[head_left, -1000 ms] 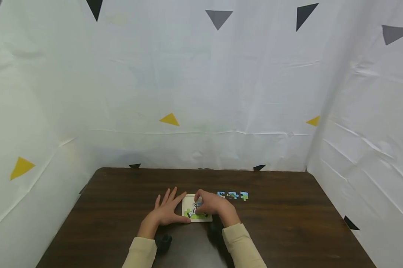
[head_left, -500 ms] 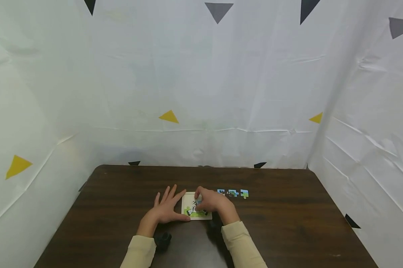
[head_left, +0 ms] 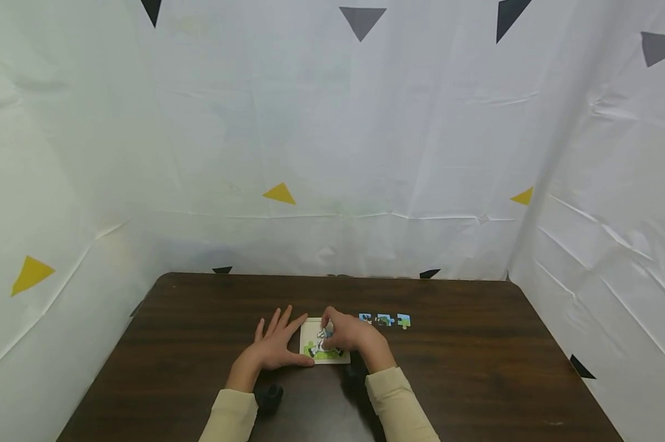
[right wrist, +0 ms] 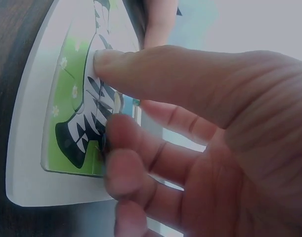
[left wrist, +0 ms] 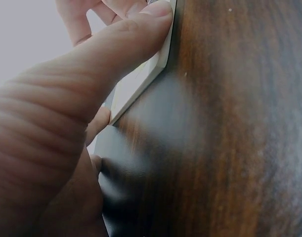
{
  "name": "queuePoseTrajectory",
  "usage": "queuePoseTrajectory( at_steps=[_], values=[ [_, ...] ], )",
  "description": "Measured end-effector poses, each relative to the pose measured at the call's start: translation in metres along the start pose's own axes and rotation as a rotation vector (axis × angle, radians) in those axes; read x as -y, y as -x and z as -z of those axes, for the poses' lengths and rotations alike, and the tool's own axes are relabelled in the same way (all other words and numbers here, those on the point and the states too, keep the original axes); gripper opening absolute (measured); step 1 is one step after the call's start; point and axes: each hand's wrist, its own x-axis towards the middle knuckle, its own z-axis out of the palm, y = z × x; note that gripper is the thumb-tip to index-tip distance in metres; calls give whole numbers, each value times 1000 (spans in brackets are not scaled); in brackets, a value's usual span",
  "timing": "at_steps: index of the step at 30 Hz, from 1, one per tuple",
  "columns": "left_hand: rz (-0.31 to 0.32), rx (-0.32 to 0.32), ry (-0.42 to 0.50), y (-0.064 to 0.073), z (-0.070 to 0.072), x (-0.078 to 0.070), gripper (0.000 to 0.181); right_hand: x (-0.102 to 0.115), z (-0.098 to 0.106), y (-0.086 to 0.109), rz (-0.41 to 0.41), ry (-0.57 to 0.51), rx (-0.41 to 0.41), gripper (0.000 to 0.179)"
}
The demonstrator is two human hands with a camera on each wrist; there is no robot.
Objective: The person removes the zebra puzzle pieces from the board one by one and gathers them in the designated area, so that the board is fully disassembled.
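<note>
A small puzzle board [head_left: 303, 339] with a pale rim and a zebra on green grass lies on the dark table. My left hand [head_left: 274, 350] is spread along its left side, fingers straight. In the left wrist view the left thumb [left wrist: 136, 34] touches the board's near edge. Over the picture, my right hand [head_left: 353, 334] pinches a small puzzle piece [right wrist: 118, 102] between thumb and curled fingers, low over the zebra. Most of that piece is hidden by the fingers. The zebra's striped leg and black hoof [right wrist: 71, 143] show beside them in the right wrist view.
Three loose puzzle pieces lie in a row right of the board: a left one [head_left: 365, 318], a middle one [head_left: 384, 320] and a right one [head_left: 403, 321]. White sheeting [head_left: 332, 153] with coloured triangles surrounds the table [head_left: 476, 356].
The head view has shifted slightly. Both hands keep nearly the same place on the board, and the loose pieces stay where they were.
</note>
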Motion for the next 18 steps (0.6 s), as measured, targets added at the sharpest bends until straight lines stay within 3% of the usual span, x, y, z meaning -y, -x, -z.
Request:
queuePoseTrajectory(
  at_steps=[11,18],
  values=[
    [-2,4,2,1,-1,0,121,3,-3,2,12,52,-40,35],
    [3,-2,-13,0,-1,0,120,3,2,3,60,87,-93,14]
  ],
)
